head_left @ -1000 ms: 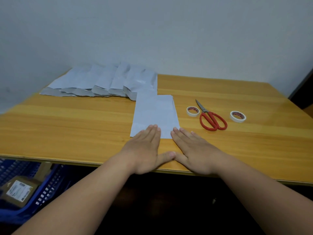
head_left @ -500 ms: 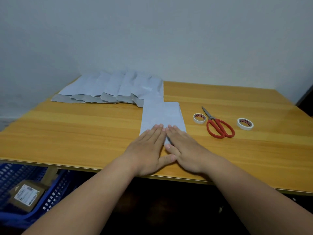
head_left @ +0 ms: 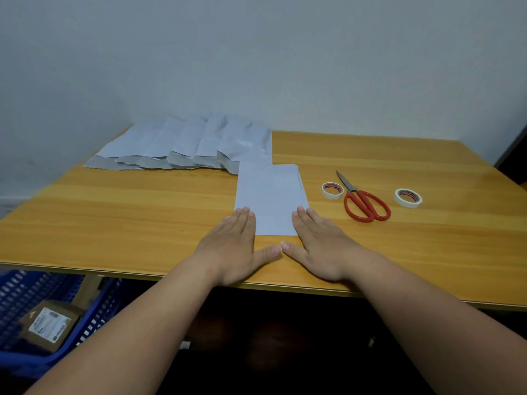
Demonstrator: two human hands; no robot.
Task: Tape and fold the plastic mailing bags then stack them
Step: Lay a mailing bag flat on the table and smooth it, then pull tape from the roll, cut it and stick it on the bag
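Observation:
A pale grey folded mailing bag (head_left: 271, 192) lies flat on the wooden table (head_left: 142, 212), near the front edge. My left hand (head_left: 232, 249) rests flat with straight fingers on the bag's near left corner. My right hand (head_left: 319, 246) lies flat the same way on its near right corner. The two thumbs nearly meet below the bag. A row of several overlapping grey mailing bags (head_left: 185, 146) lies at the back left, touching the wall.
Red-handled scissors (head_left: 362, 201) lie right of the bag, between two rolls of white tape (head_left: 332, 190) (head_left: 408, 198). Under the table at the left stands a blue plastic crate (head_left: 25, 297) holding a brown parcel (head_left: 48, 325). A grey wall backs the table.
Both hands were pressed side by side at the middle of the bag's near edge; they have slid apart to its two near corners.

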